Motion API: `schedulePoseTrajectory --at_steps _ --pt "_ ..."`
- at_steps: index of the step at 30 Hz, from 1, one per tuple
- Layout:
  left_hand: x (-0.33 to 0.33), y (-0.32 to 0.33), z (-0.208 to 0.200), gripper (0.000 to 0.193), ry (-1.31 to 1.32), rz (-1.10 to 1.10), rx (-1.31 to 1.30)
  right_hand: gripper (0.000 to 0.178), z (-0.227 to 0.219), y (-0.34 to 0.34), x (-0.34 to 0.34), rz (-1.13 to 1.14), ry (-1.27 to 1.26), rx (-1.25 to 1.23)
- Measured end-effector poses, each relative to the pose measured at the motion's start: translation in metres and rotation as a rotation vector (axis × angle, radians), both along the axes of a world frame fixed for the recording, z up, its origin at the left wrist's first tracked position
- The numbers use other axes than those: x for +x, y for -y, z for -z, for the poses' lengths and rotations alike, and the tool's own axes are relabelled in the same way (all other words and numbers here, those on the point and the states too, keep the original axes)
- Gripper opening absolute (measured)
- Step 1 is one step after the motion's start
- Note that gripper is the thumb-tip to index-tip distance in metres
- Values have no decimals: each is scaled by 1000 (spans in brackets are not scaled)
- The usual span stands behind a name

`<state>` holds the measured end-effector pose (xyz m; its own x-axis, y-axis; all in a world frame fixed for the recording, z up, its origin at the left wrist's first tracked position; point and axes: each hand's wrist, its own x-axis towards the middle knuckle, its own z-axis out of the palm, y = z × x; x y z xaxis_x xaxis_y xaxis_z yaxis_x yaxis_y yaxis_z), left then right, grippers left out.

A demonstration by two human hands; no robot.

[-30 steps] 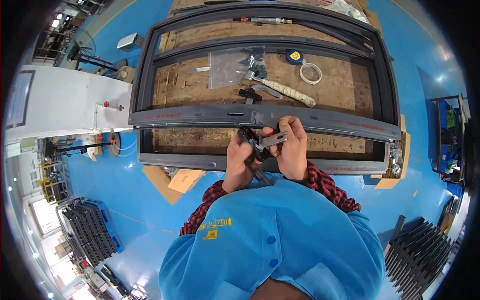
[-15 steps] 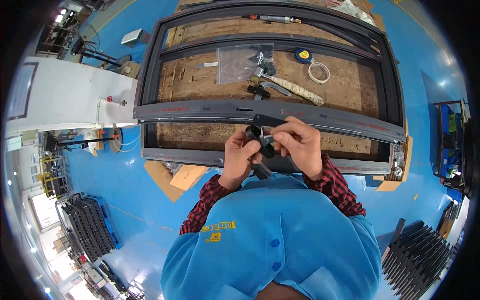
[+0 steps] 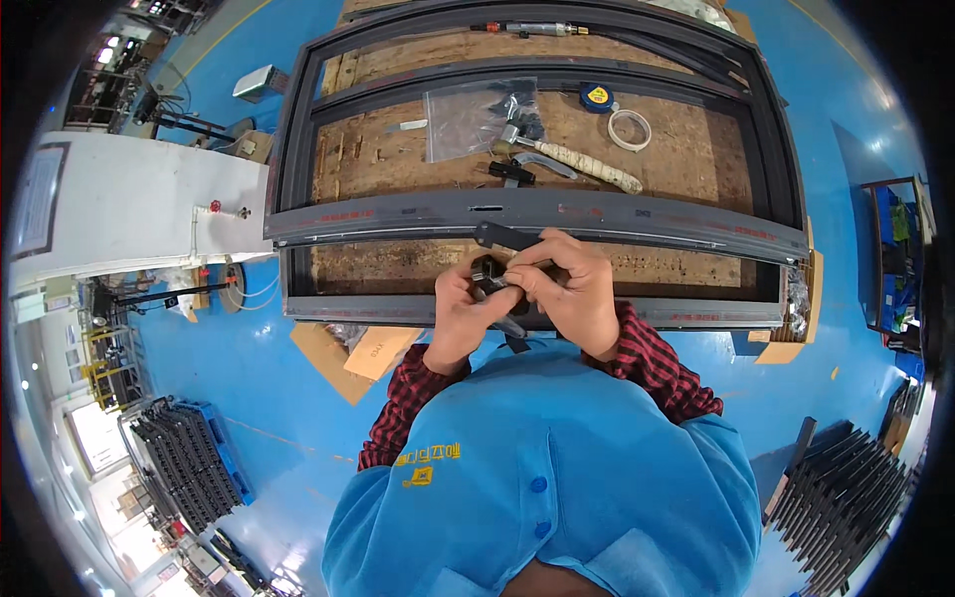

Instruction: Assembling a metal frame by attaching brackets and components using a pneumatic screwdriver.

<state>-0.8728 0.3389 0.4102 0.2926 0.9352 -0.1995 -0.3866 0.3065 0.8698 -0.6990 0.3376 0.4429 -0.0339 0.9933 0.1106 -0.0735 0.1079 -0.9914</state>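
My left hand (image 3: 458, 318) is closed around the base of a black window handle (image 3: 505, 237), just above the near side of a dark grey metal frame (image 3: 378, 216). The handle's lever sticks out beyond my fingers toward the frame's crossbar. My right hand (image 3: 577, 298) is closed on the same handle, thumb and fingers pinched at its middle. Both hands almost touch. Whatever small part lies between the right fingertips is hidden.
Inside the frame, on a wooden board, lie a hammer (image 3: 587, 167) with a wrapped grip, a plastic bag (image 3: 463, 129) of dark parts, a tape measure (image 3: 596, 96) and a tape roll (image 3: 629, 130). An air tool (image 3: 537, 29) lies farther back. Cardboard (image 3: 380, 350) sits below the near edge.
Both hands have shifted slightly left with the handle. The light metal pin seen earlier at the right fingertips no longer shows, and the right fingers have closed in on the handle's base.
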Motion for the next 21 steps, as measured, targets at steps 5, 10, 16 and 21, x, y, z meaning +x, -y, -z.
schedulePoseTrajectory --at_steps 5,10,16,21 --pt "-6 3 18 29 86 -14 -45 7 -9 -6 -7 -68 184 207" --pt "0 -3 26 28 374 -20 -11 12 -40 -3 -13 -23 95 147" --pt "-4 -8 21 31 513 -16 19 15 -49 5 -8 12 -81 -93" --pt "4 -15 -2 31 390 -77 251 11 -28 4 -14 28 56 11"
